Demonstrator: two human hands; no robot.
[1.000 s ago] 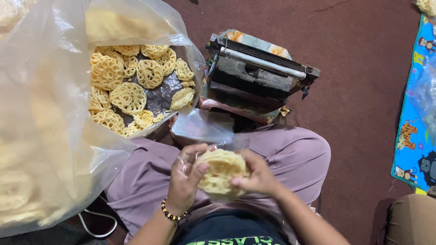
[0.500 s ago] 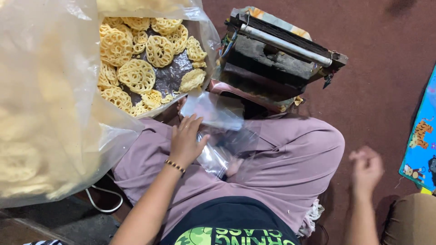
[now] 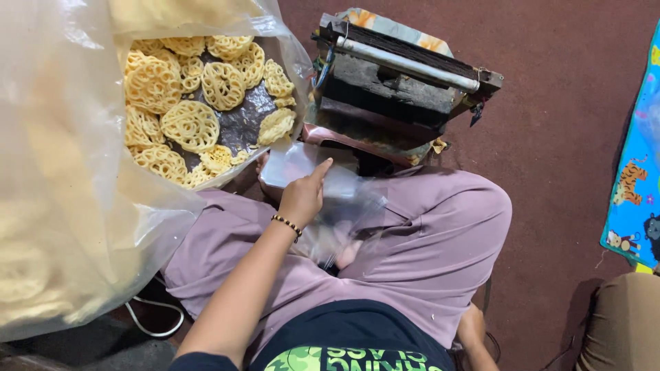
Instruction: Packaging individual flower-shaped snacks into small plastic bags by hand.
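My left hand [image 3: 302, 197], with a bead bracelet at the wrist, reaches forward over my lap. Its index finger is stretched out and rests on a stack of small clear plastic bags [image 3: 289, 165] lying by my knee. More crumpled clear plastic [image 3: 344, 220] lies in my lap on the mauve trousers. My right hand [image 3: 471, 328] is low beside my right hip near the floor, mostly hidden, and I see nothing in it. Round yellow lattice crackers [image 3: 199, 103] fill the open mouth of a big clear bag [image 3: 69, 206] at the left.
A dark metal sealing device [image 3: 399, 89] with a silver bar stands on the maroon floor just beyond my knees. A white cable [image 3: 155, 321] loops under the big bag. A colourful animal mat [image 3: 636, 185] lies at the right edge. Another person's knee [image 3: 622, 323] shows at the bottom right.
A second ago both hands held a round cracker over my lap. The cracker is gone from them; my right hand swung out and down to my hip, and my left reached to the plastic bags.
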